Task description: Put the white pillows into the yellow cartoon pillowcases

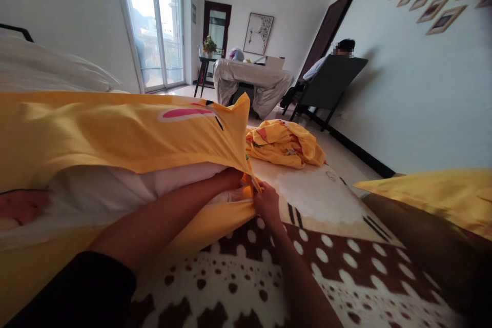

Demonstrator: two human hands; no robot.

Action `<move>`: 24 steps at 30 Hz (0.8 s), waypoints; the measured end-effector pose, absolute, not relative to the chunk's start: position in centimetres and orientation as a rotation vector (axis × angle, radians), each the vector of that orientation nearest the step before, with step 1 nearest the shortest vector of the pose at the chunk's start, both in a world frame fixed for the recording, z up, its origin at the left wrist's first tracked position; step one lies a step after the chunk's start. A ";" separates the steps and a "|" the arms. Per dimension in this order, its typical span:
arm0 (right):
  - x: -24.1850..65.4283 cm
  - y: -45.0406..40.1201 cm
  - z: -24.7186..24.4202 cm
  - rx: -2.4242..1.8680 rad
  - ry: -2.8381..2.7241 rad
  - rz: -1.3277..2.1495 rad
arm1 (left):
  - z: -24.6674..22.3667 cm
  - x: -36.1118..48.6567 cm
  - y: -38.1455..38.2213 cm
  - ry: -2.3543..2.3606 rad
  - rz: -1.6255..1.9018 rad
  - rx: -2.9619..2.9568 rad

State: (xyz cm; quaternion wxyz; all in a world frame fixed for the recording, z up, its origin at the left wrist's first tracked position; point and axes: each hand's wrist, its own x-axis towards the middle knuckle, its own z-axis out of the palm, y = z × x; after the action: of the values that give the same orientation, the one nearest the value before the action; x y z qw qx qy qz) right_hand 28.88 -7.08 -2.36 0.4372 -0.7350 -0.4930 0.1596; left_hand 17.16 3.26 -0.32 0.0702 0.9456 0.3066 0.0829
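Note:
A yellow pillowcase (115,133) with a pink-and-white print stretches from the left edge to the middle, its open side facing me. White filling that looks like a pillow (126,184) shows through the opening. My left hand (229,178) reaches into the opening near the far corner; its fingers are hidden by the cloth. At that same corner, my right hand (266,202) is closed, pinching the edge of the pillowcase. A bunched yellow printed cloth (286,143) lies just beyond my hands.
Beneath everything lies a brown-and-cream patterned rug (230,271). Yellow fabric (442,195) juts in at the right. Farther off are a covered table (251,74), a person (317,67) on a dark chair (332,82), and a glass sliding door (157,25). Clear plastic sheeting (49,64) lies at the left.

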 end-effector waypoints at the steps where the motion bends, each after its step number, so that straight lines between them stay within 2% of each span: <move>1: 28.9 -7.1 -2.3 -1.868 -1.245 0.377 | 0.0 17.0 3.2 0.884 0.236 2.842; 10: 29.2 -7.0 -2.7 -2.028 -1.276 0.291 | 1.4 17.2 2.0 0.463 0.076 2.902; 17: 29.2 -7.0 -2.8 -1.978 -1.293 0.296 | 1.2 17.7 0.5 0.377 0.110 2.971; 24: 29.4 -7.0 -2.4 -1.877 -1.220 0.318 | 0.8 17.7 1.4 0.553 0.043 2.836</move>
State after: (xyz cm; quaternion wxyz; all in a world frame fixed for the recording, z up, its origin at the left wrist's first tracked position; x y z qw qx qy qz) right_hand 29.38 -7.03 -2.40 0.4260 -0.7509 -0.4882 0.1274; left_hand 17.69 1.35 0.83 0.1255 0.9736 0.1899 0.0146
